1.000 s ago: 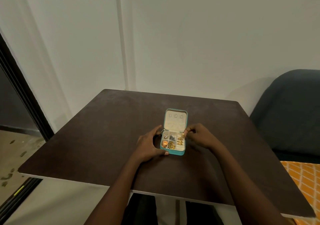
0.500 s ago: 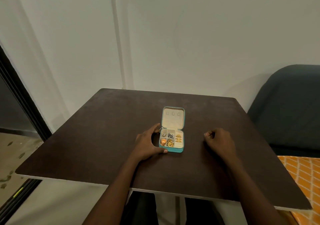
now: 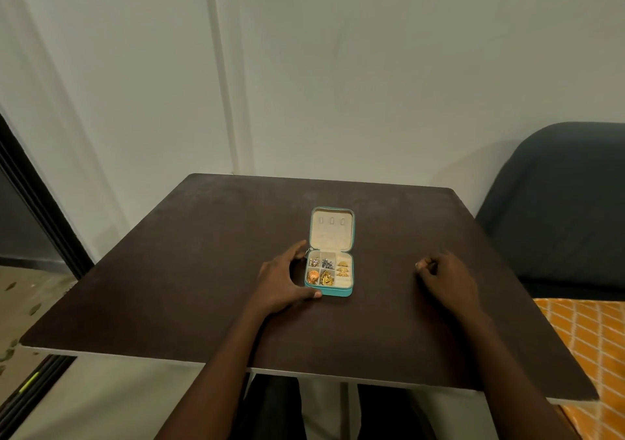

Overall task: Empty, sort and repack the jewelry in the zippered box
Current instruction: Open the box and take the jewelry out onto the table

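A small teal zippered jewelry box (image 3: pixel 338 292) lies open at the middle of the dark table (image 3: pixel 203 270), its cream lid (image 3: pixel 331 233) folded back. Its compartments hold silver pieces (image 3: pixel 321 263), an orange piece (image 3: pixel 313 275) and gold pieces (image 3: pixel 342 268). The front right slot looks bare. My left hand (image 3: pixel 277 284) grips the box's left side, thumb at the front corner and fingers at the back. My right hand (image 3: pixel 446 279) rests on the table to the right of the box, fingers curled, pinching a tiny pale jewelry piece that barely shows.
A dark upholstered chair (image 3: pixel 558 209) stands right of the table, with orange patterned fabric (image 3: pixel 588 338) below it. A white wall rises behind the table. A dark door frame (image 3: pixel 37 202) runs along the left.
My right hand left the box's right compartments and moved right across the table, fingers pinched together. The left hand stayed on the box.
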